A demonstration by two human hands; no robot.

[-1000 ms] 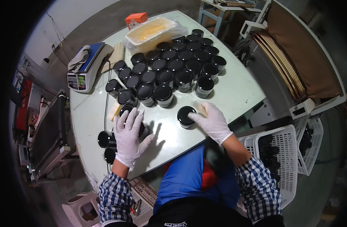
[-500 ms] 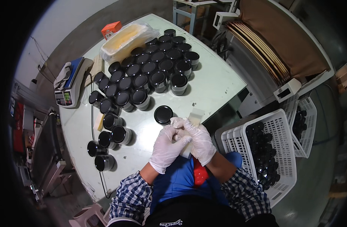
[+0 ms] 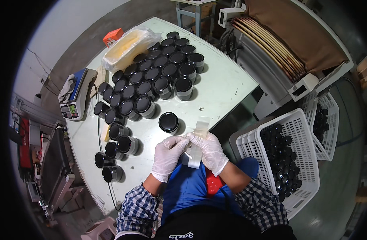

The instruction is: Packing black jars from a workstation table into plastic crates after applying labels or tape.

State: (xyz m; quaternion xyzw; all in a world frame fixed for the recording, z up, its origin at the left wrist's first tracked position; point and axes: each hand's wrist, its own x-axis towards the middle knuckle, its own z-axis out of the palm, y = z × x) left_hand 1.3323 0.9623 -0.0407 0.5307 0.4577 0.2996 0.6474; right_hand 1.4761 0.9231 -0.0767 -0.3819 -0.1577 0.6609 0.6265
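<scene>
Both of my hands wear white gloves and meet at the near edge of the pale green table [image 3: 223, 86]. My left hand [image 3: 168, 157] and my right hand [image 3: 208, 151] together pinch a strip of clear plastic film [image 3: 196, 155] that hangs between them. More of the clear film [image 3: 201, 125] lies on the table just beyond my fingers. A single black-lidded jar [image 3: 168, 122] stands a little beyond my left hand. A large cluster of black-lidded jars [image 3: 155, 78] fills the far half of the table.
A few jars [image 3: 111, 173] lie on their sides at the table's left edge. A digital scale [image 3: 76, 95] stands at the far left, a bag of yellow material [image 3: 125, 47] behind the jars. White baskets [image 3: 284, 154] of dark jars stand on my right.
My hands left the table and the lone jar, came together at the near edge and took hold of the clear film. The view shifted right, showing more of the baskets.
</scene>
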